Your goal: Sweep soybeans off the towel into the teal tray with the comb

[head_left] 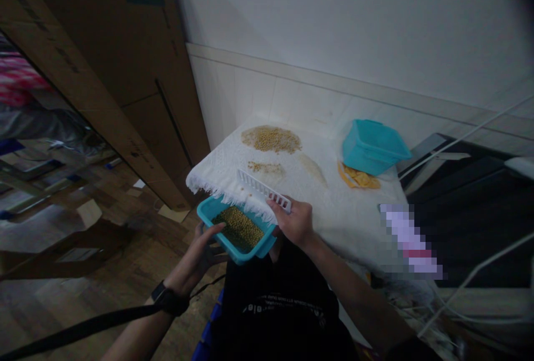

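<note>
Blue tub at lower centre of the frame: rectangular, rounded corners, broad rim, opaque plastic, tipped somewhat toward the bottom of the frame. Contents: small round yellow-green beans, loose, collected in a layer over the floor of the tub, part in shadow on the left; depth of layer cannot be told. Left hand holds the tub at its left side, thumb over the rim, other fingers outside against the wall. Right hand closed on the lower right end of a white slotted strip, thumb on top; strip is long, narrow, with a row of openings, lying at a slant just above the tub. Fringe of the cloth-covered desk hangs at the tub's far rim. On the cloth, centre of frame: large pile of beans, tan-yellow, spread in an oval; below it a smaller scatter; to the right of both, a pale streak, material cannot be told. Right of centre: second blue tub, tilted, touching a crumpled orange cloth or bag at its base. Upper left: tall cardboard box.
</note>
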A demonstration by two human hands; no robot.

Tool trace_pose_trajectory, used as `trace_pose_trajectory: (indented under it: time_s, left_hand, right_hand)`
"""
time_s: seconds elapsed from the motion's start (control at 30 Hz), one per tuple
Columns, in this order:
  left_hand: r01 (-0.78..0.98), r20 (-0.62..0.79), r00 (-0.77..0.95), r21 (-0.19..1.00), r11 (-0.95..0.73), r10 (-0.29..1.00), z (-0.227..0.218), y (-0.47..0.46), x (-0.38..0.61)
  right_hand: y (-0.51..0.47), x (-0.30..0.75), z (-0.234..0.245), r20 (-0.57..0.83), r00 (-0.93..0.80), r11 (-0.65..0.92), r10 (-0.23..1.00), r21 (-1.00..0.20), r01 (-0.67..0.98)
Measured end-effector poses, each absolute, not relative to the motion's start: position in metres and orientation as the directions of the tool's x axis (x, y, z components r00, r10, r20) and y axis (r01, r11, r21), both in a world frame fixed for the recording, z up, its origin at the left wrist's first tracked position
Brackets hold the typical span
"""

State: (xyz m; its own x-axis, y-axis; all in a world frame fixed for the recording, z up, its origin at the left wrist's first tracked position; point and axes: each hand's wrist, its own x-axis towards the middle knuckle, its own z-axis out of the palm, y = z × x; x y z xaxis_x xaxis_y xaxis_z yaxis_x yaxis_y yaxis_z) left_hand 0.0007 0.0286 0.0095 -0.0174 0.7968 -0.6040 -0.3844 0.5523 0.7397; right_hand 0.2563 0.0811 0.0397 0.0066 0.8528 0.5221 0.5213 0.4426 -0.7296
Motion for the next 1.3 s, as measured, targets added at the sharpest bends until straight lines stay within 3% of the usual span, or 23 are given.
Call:
trace_pose_trajectory:
  time_s: [0.13,0.33,0.57,0.97,1.3]
  left_hand:
    - [-0.385,-0.596,-0.013,0.744,0.546,0.803,0.009,0.028,0.001]
    - [-0.388,-0.621,-0.044,0.732,0.560,0.782,0.005,0.031,-0.001]
    - [-0.391,-0.646,-0.054,0.715,0.579,0.761,0.006,0.034,-0.001]
    - [-0.382,-0.643,-0.055,0.721,0.579,0.764,0.008,0.034,0.002]
    - [-0.366,-0.603,-0.013,0.745,0.557,0.798,0.006,0.031,0.001]
  right_hand:
    - [0.073,0.252,0.039,0.524,-0.040,0.479,0.851,-0.743,0.468]
    - [0.085,0.264,0.039,0.549,0.190,0.390,0.814,-0.759,0.521]
    - [0.091,0.267,0.027,0.564,0.201,0.358,0.801,-0.721,0.594]
    - [0.104,0.318,0.020,0.483,0.433,0.214,0.761,-0.817,0.536]
    - [0.121,0.369,0.013,0.334,0.574,0.095,0.748,-0.909,0.406]
